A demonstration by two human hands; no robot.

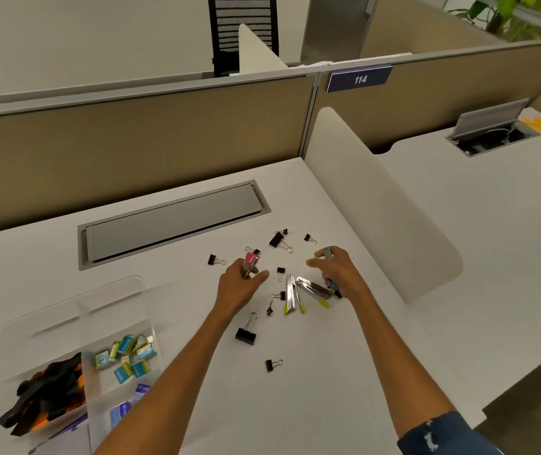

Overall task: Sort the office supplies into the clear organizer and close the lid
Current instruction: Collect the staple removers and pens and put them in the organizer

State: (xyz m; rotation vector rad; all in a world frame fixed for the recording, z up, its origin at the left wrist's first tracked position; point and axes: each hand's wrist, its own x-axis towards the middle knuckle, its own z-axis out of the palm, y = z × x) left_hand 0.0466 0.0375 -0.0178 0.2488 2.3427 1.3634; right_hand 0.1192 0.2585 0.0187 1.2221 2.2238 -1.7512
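Two hands reach out over the white bench (295, 405), into a scatter of black binder clips (245, 336).

1. Left hand (241, 285): the fingers are curled round a small pink-topped object (251, 261) with a clear body. Its type cannot be determined.
2. Right hand (338, 274): the thumb and fingertips pinch a small grey object (327, 252). A blue-and-black item (334, 286) lies under the palm. It cannot be told whether this item is gripped.
3. Two silver tools with yellow tips (291, 295) lie side by side on the bench between the hands. The right-hand tool reaches under the right hand.
4. The binder clips are of mixed sizes. They lie apart from one another, both beyond the hands and nearer than them.

The clear organizer (108, 300) stands at the near-left of the bench, well apart from the clips, with its top open.
- Left compartment: black-and-orange items (45, 395).
- Compartment to its right: small teal-and-yellow boxes (127, 353).
- Nearest compartment: blue packets (124, 410), partly hidden by the left forearm.

A grey cable hatch (173, 221) lies closed in the bench beyond the clips. A white side divider (377, 198) stands along the right edge. A tan partition (131, 142) closes the rear, and a plate (359, 79) marked 114 is fixed on the partitioning to its right. A dark blue sleeve (443, 435) covers the right upper arm.
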